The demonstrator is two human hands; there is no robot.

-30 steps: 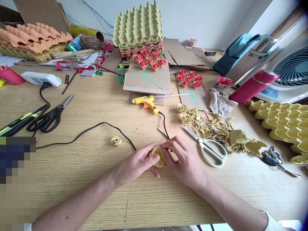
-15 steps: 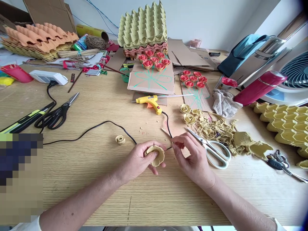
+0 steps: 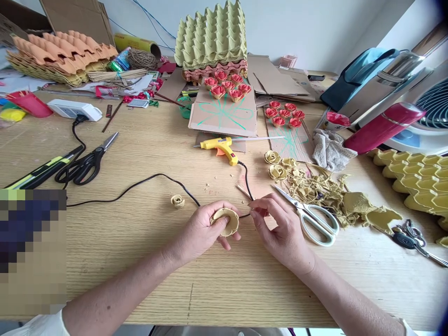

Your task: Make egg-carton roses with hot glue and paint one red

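My left hand (image 3: 201,231) holds a yellow egg-carton flower cup (image 3: 226,221) just above the wooden table (image 3: 140,261), fingers curled round it. My right hand (image 3: 280,228) is close beside it on the right, thumb and forefinger pinched together near the black cord (image 3: 154,179); I cannot make out what, if anything, is between them. A small rolled yellow bud (image 3: 178,201) lies on the table to the left of my left hand. White-handled scissors (image 3: 311,217) lie just right of my right hand.
A yellow glue gun (image 3: 220,147) lies behind my hands, its cord running past them. Yellow rosettes (image 3: 278,171) and carton scraps (image 3: 325,191) sit at right. Black scissors (image 3: 82,165) lie at left. Red flowers (image 3: 227,88) rest on cardboard below stacked egg trays (image 3: 212,37).
My right hand has come off the flower cup and drawn slightly to the right, its fingers pinched. My left hand keeps hold of the cup. The view has shifted a little.
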